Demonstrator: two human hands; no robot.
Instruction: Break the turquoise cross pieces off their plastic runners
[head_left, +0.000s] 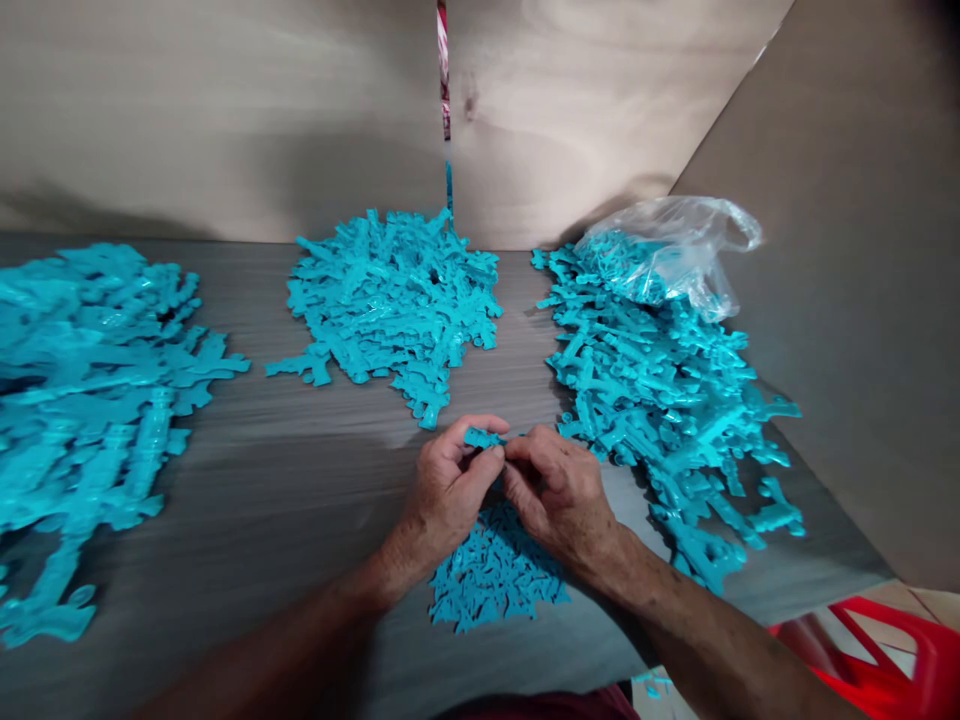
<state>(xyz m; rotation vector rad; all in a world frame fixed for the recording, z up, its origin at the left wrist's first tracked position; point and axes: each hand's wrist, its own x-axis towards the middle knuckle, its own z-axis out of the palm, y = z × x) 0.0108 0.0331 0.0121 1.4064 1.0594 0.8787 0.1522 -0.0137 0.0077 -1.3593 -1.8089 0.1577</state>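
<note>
My left hand (457, 478) pinches a small turquoise plastic piece (481, 438) between thumb and fingers, above the front middle of the table. Against the same piece my right hand (559, 485) is closed, its fingertips meeting my left thumb. The far end of the piece is hidden by my fingers. Directly beneath both hands lies a low heap of tiny turquoise scraps (491, 575). Just right of my right hand begins a long pile of larger turquoise plastic pieces (652, 370).
A second pile of turquoise pieces (390, 300) sits at the back middle, and a bigger one (90, 380) at the left. A clear plastic bag (686, 245) rests on the right pile. Wooden panels (225, 110) border the table (300, 500). Something red (885, 650) stands below, right.
</note>
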